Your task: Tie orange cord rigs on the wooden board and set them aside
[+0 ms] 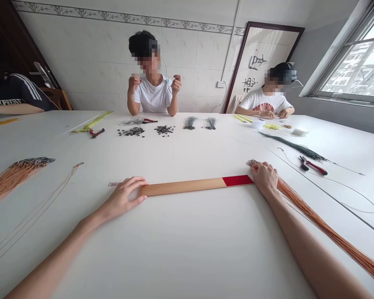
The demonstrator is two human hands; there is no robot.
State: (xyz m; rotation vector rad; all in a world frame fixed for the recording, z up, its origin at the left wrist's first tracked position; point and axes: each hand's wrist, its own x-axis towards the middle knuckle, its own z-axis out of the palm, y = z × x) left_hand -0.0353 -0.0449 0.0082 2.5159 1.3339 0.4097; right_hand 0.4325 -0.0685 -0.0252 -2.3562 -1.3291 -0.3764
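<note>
Wooden strip with a red-painted end lies flat on the white table in the lower middle of the frame, running almost level between the two hands. The person's left hand rests on its left end, fingers spread and curved over the wood, pinching nothing. The right hand sits just past the red end, its fingers close together and pressed down on the looped tips of a long bundle of copper-coloured wires, which runs to the lower right corner; whether they pinch the wires cannot be told. A small tag lies just beside the strip's left end. Another copper-coloured bundle lies at the left edge. To the right, red-handled pliers lie near a dark wire bundle. Farther up the table are small piles of black parts, grey wire bundles, and a second pair of red-handled pliers beside a yellow-green bundle. Two co-workers in white T-shirts sit at the far side: one at upper middle holds both hands raised, and one at upper right has both hands on the table.
</note>
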